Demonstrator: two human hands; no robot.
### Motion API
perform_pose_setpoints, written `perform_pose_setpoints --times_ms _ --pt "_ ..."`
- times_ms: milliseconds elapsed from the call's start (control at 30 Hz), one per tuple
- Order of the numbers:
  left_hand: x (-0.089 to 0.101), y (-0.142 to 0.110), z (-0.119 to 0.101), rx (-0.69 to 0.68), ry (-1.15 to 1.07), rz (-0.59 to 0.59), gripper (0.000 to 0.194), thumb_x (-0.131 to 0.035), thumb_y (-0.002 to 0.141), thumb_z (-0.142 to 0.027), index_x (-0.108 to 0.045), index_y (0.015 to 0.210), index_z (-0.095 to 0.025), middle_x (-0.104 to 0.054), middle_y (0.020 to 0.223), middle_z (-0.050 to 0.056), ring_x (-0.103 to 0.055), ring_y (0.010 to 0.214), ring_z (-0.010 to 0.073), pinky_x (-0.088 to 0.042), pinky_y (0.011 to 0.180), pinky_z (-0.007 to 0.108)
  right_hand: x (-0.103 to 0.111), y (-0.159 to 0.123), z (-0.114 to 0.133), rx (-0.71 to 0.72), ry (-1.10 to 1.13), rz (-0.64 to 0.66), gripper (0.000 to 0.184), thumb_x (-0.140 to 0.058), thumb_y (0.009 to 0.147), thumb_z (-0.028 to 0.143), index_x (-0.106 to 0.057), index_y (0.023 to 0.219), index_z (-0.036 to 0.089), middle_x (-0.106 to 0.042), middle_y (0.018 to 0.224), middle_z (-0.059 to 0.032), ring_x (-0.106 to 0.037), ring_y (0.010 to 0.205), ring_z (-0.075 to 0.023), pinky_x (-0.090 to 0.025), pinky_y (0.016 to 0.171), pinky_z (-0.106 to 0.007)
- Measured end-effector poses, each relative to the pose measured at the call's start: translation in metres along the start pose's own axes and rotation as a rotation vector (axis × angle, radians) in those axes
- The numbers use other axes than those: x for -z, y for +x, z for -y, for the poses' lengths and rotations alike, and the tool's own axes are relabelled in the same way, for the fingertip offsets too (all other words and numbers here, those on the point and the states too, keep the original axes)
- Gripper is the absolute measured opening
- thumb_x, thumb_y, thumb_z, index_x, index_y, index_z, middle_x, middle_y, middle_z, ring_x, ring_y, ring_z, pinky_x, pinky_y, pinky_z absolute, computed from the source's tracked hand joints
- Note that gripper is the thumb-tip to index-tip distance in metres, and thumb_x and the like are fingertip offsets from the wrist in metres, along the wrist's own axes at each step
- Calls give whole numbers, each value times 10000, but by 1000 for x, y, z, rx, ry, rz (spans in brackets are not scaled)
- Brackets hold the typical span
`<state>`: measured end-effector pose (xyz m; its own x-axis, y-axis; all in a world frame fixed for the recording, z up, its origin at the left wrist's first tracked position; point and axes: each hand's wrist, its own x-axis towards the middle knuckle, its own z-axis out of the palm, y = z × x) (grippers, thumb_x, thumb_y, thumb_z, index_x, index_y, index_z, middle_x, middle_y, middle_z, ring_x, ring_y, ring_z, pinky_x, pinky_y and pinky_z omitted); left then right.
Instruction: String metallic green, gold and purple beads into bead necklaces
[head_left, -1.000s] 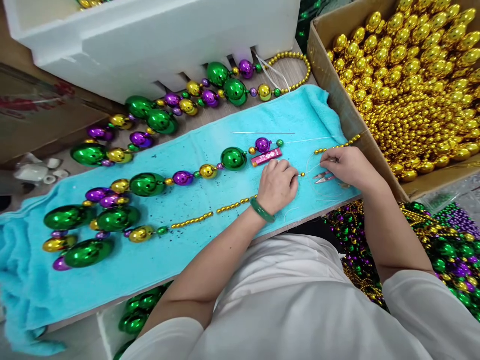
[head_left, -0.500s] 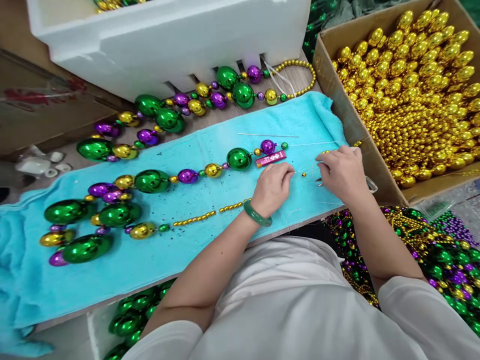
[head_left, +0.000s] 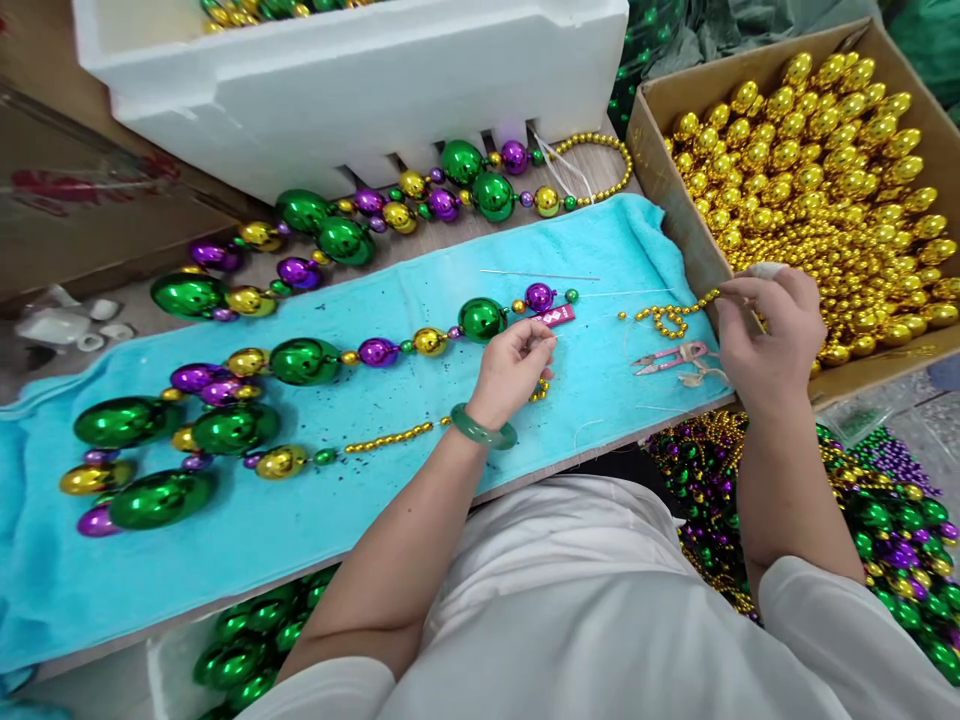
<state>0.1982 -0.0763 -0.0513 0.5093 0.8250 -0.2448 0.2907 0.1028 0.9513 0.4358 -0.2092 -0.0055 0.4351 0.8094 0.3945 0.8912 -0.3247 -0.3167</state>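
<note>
A long strand of green, purple and gold balls (head_left: pixel 300 362) lies on a turquoise towel (head_left: pixel 420 470). My left hand (head_left: pixel 514 368) is closed in a pinch just below a pink lighter (head_left: pixel 556 317), near the end of a small gold bead string (head_left: pixel 397 436). My right hand (head_left: pixel 772 335) is raised at the towel's right edge, pinched on another string of small gold beads (head_left: pixel 667 315) that curls on the towel. Small pink snips (head_left: pixel 667 357) lie between the hands. A thin needle (head_left: pixel 540 274) rests further back.
A cardboard box (head_left: pixel 679 215) full of gold beads stands at the right. A white foam box (head_left: pixel 352 90) sits behind, with a second bead strand (head_left: pixel 390 212) in front of it. Heaps of mixed beads (head_left: pixel 885 500) lie at the lower right, green balls (head_left: pixel 240 655) below the table.
My right hand has lifted away from the snips toward the cardboard box, drawing a gold bead string with it. My left hand has slid left and closed near the lighter.
</note>
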Motion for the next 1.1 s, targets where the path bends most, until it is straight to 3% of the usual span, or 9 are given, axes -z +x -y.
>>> perform_pose_setpoints --times_ms 67,200,300,433,533,733,933,1100 --pt "1 -1 -1 31 -22 -16 93 -602 761 -254 -583 771 -164 -531 598 -42 -524 448 72 -427 418 178 0 -6 1 53 0 101 262 -436 902 221 -664 1028 187 -629 1021 -132 -534 1014 -279 -416 842 -403" --pt "3 -4 -6 104 -103 -8 136 -641 739 -280 -592 779 -160 -528 597 -37 -496 457 74 -462 429 196 -14 -17 5 236 -107 502 229 -455 878 163 -676 938 165 -663 917 -110 -532 888 -256 -406 753 -372" --pt "7 -7 -10 150 -231 7 170 -672 723 -289 -587 784 -155 -557 631 -29 -536 496 83 -498 507 229 -26 -23 7 293 -265 598 231 -457 866 137 -667 962 135 -649 958 -142 -517 923 -286 -378 726 -382" --pt "12 -9 -14 173 -362 24 199 -708 698 -294 -601 784 -150 -619 700 -2 -624 666 125 -504 660 258 -25 -21 4 315 -277 560 145 -502 860 189 -641 850 146 -633 1007 -154 -519 964 -311 -379 741 -401" --pt "16 -10 -17 98 -308 12 189 -714 695 -292 -634 777 -142 -668 773 26 -624 772 135 -472 734 251 -14 -15 -1 321 -25 507 76 -551 846 224 -593 802 177 -644 1058 -118 -548 1000 -292 -410 793 -404" --pt "23 -17 -25 16 -209 -34 187 -717 703 -308 -658 782 -149 -676 810 20 -613 835 153 -446 811 274 -1 -6 -6 12 438 308 89 -534 885 291 -500 936 225 -655 862 -44 -628 768 -186 -465 643 -308" --pt "38 -30 -26 12 -138 -17 208 -723 717 -340 -673 816 -164 -686 885 34 -613 890 173 -447 852 291 -12 5 -7 -59 526 185 135 -522 884 272 -470 1006 244 -561 774 -8 -617 697 -156 -467 606 -301" --pt "64 -40 -6 87 9 -95 222 -683 740 -377 -658 830 -176 -675 869 45 -615 860 199 -467 798 319 -22 9 -11 -168 663 197 183 -493 887 244 -470 1066 272 -500 721 22 -529 575 -123 -440 539 -281"
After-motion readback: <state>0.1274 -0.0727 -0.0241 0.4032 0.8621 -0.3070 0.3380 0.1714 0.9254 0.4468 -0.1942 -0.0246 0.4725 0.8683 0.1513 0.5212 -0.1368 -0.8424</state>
